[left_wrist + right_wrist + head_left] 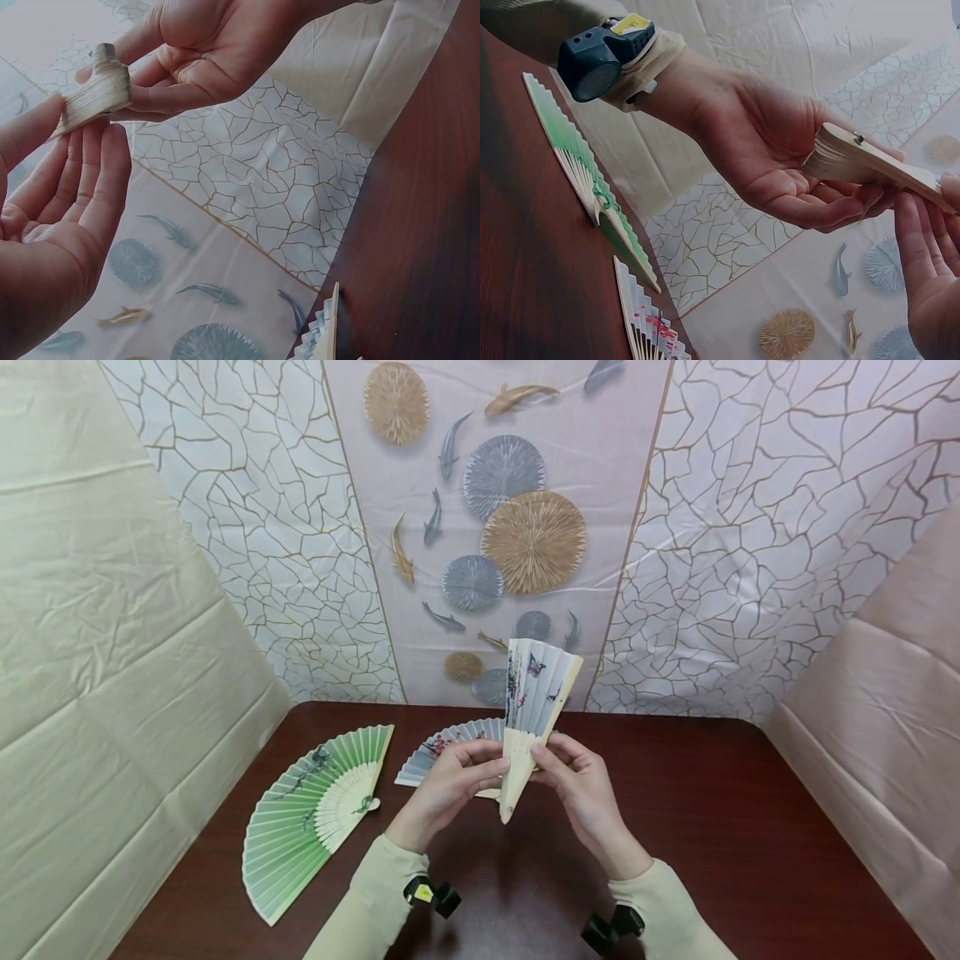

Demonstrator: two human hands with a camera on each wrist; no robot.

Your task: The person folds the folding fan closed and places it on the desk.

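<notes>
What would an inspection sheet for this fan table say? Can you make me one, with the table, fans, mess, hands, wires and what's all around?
Surface: glossy reddish-brown table.
Job's things: butterfly-print folding fan, partly opened, held above the table.
Clutter: nothing seen beyond two more fans spread on the table, a green folding fan and a red-blossom folding fan, partly hidden.
Grippers: left hand and right hand both pinch the held fan's wooden ribs.
Cables: nothing seen.
Surroundings: fish-and-disc backdrop behind; cream cloth at left, beige-pink cloth at right.
</notes>
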